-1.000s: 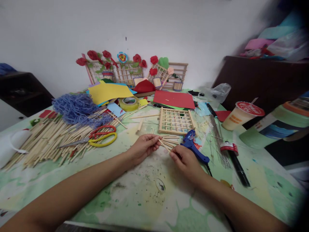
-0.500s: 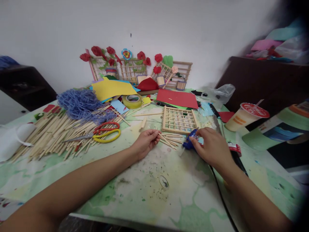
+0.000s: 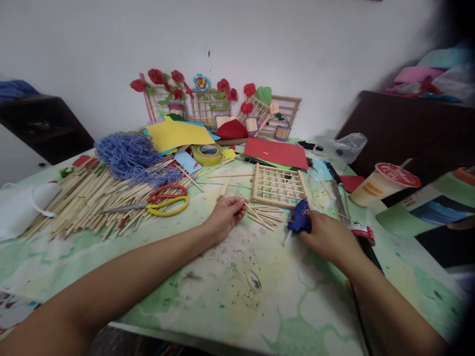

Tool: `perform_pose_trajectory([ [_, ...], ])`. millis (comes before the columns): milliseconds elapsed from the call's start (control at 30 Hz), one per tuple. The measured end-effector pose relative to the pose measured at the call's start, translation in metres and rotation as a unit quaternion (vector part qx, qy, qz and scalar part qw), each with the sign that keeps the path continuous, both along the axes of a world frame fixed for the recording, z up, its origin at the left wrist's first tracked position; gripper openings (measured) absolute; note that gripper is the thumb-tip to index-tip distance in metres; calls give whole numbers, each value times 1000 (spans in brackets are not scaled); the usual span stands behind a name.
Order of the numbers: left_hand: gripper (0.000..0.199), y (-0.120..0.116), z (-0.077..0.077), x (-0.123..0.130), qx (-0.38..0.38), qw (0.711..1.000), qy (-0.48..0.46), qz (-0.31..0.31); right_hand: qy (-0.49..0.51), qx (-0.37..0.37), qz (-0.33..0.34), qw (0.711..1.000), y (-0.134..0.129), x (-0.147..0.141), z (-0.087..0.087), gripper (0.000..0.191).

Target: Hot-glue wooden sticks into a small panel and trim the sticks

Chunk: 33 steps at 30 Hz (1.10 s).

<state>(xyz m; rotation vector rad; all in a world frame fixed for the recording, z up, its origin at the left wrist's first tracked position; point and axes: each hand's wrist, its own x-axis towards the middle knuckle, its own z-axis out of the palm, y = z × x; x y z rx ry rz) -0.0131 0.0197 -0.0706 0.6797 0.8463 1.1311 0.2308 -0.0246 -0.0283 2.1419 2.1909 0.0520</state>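
Note:
My left hand [image 3: 227,216] is closed in a pinch on one end of a thin wooden stick [image 3: 253,211], above the table. Several short sticks [image 3: 267,213] lie fanned out beside its fingertips. My right hand [image 3: 328,237] is closed around a blue glue gun [image 3: 300,217]; its nozzle points down and toward me, and its cord runs under my forearm. Just behind the sticks and the glue gun lies a small lattice frame [image 3: 280,185] of wooden sticks. The far fingers of my right hand are hidden.
On the left are red-and-yellow scissors [image 3: 166,206], a wide pile of sticks [image 3: 83,202] and blue yarn [image 3: 126,153]. Yellow tape [image 3: 196,157] and red paper [image 3: 274,152] lie behind. A sealed drink cup [image 3: 380,187] and a large bottle [image 3: 419,205] stand on the right.
My right hand has closed around the glue gun and turned it, so its nozzle shows more plainly. My left hand keeps its pinch in nearly the same place.

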Motion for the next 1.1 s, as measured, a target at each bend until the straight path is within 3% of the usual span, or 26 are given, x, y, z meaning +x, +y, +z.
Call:
perform_pose_trajectory([
  [200,29,2,-4,0,41,999,35,1,4,131,-47,990,-7,2,16,22],
  [367,30,4,-8,-3,96,989,106,38,184,203,71,959,-12,-6,2,14],
  [467,30,5,-10,-3,106,985,125,50,281,183,129,933,-17,-16,-9,26],
  [700,28,7,-15,-4,147,975,163,37,386,114,166,900,-27,-29,-19,35],
  [1100,32,3,-10,-1,165,968,186,15,388,54,182,902,-31,-35,-19,32],
])
